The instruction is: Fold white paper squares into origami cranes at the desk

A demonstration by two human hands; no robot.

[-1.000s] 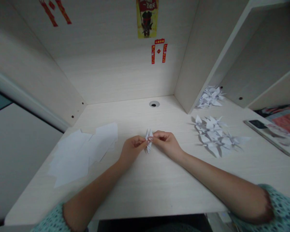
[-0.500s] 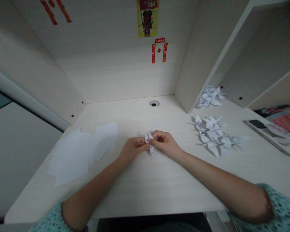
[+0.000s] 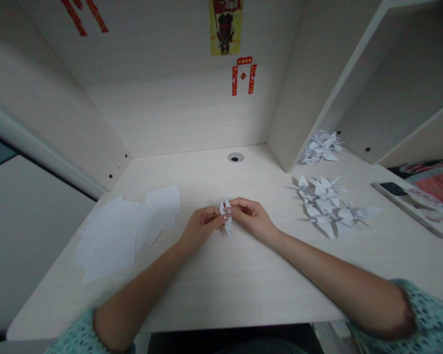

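Observation:
A small white folded paper piece [image 3: 226,216] stands between my two hands at the middle of the desk [image 3: 221,290]. My left hand [image 3: 201,226] pinches it from the left with closed fingers. My right hand [image 3: 253,216] pinches it from the right, fingers curled over its top. Two pointed tips of the paper stick up above my fingers. Its lower end hangs just above the desk top.
Loose white paper sheets [image 3: 125,228] lie spread at the left. A pile of folded white paper cranes [image 3: 327,204] lies at the right, another heap [image 3: 321,147] in the shelf corner behind. A phone [image 3: 409,201] lies far right. A cable hole [image 3: 235,158] sits at the back.
The folded paper tilted slightly half a second ago and stands upright again; both hands stay pinched on it and have barely shifted.

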